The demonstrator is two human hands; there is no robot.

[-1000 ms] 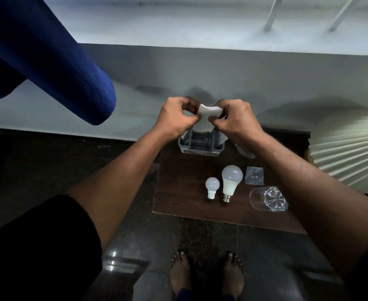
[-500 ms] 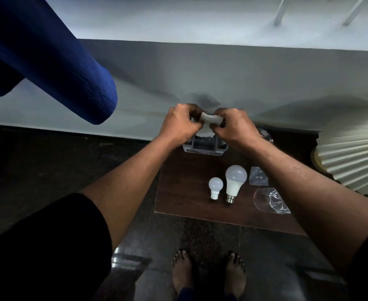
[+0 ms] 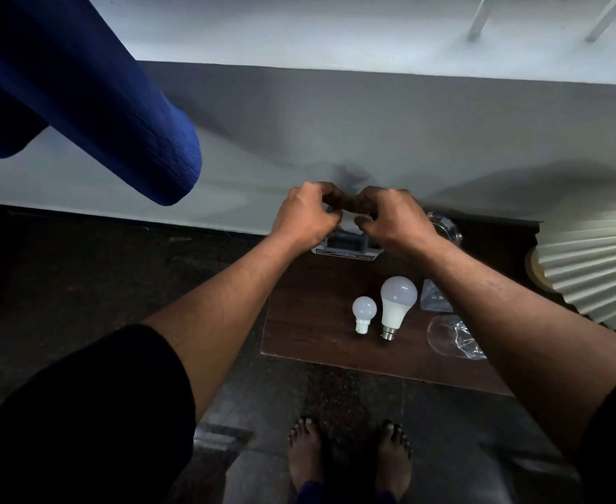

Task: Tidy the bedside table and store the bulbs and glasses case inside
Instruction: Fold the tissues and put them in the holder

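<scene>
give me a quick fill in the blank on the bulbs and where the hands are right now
1. ____ white bulbs lie on the bedside table.
2. The small bulb lies to the ____ of the large bulb in the picture.
3. The left hand and the right hand are both over the grey ____ at the back of the table.

Missing words: two; left; basket

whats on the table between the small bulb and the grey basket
Nothing: in the head view bare wood lies between the small bulb and the grey basket under the hands.
</scene>
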